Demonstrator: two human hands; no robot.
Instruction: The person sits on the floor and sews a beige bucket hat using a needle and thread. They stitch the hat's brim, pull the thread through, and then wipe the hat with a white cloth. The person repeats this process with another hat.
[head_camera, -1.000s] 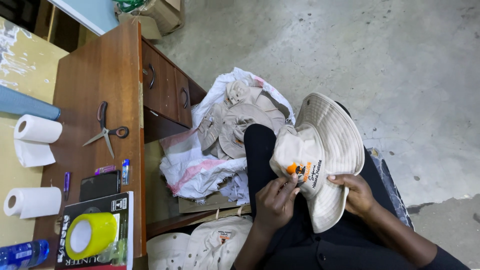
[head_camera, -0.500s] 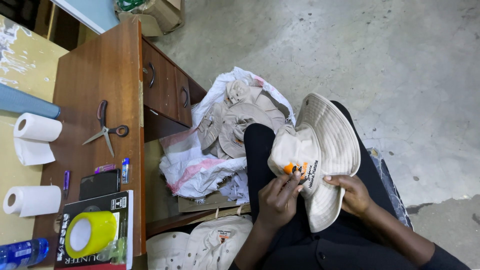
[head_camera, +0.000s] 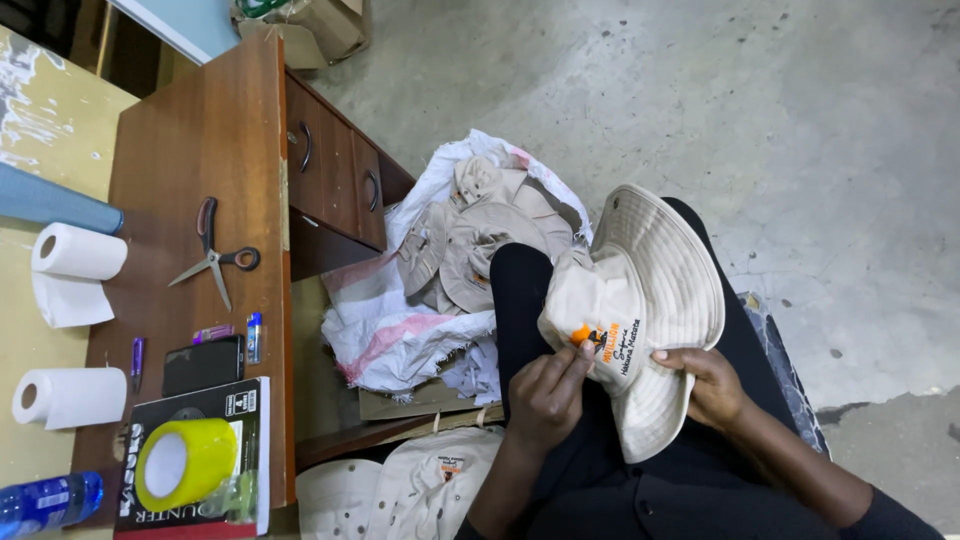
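Clearly we have a beige wide-brimmed bucket hat (head_camera: 640, 300) resting on our lap, crown turned toward us and brim fanning out toward twelve and three o'clock. We judge it light, soft and floppy: stitched cotton that folds wherever it is not supported, not slippery and not fragile, so it is best taken by the brim edge with one hand while the other works at the crown. Our right hand (head_camera: 712, 385) does just that, fingers curled and pressed together around the lower brim at about five o'clock of the hat. Our left hand (head_camera: 545, 393) comes in from seven o'clock, its fingertips pinched close on a small orange piece (head_camera: 580, 334) at the front of the crown, beside the printed emblem; whether they grip the piece or only press it we cannot tell. Outward at ten o'clock of the hat lies an open white woven sack (head_camera: 400, 330) with red stripes, spread on the floor and holding a heap of similar beige hats (head_camera: 470, 240), crumpled together. At seven o'clock, near our knee, more hats (head_camera: 420, 480) lie flat, apparently in a shallow cardboard box, though its walls are mostly hidden. Farther toward nine o'clock stands a wooden desk (head_camera: 200, 130) with drawers, carrying scissors (head_camera: 212, 260), a black phone (head_camera: 203, 364), a roll of yellow tape (head_camera: 185, 462) and two paper towel rolls (head_camera: 72, 270).
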